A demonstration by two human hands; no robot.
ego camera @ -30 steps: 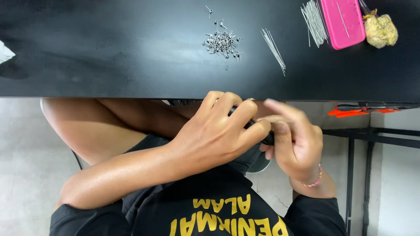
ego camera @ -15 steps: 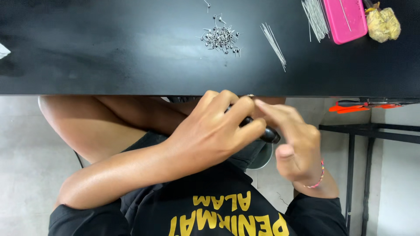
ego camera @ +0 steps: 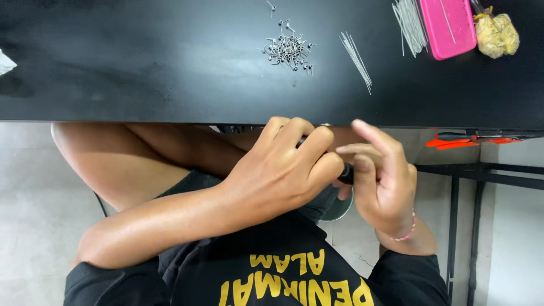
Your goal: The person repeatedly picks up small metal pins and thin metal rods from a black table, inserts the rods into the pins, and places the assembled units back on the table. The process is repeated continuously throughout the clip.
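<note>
My left hand is curled in a fist around a small dark tool whose black tip shows between my two hands. My right hand touches that tip with thumb and fingers, index finger raised. Both hands hover over my lap, just below the near edge of the black table. On the table lie a heap of small bent wire pieces and a bundle of thin straight wires. What the hands work on is mostly hidden.
At the table's far right lie a pink flat case, more straight wires beside it and a yellow crumpled bag. An orange-handled tool lies on a dark metal frame at the right. A round grey disc shows under my hands.
My right hand's fingers have opened and shifted around the tool's tip, with the index finger lifting. My left hand stays clenched in about the same place.
</note>
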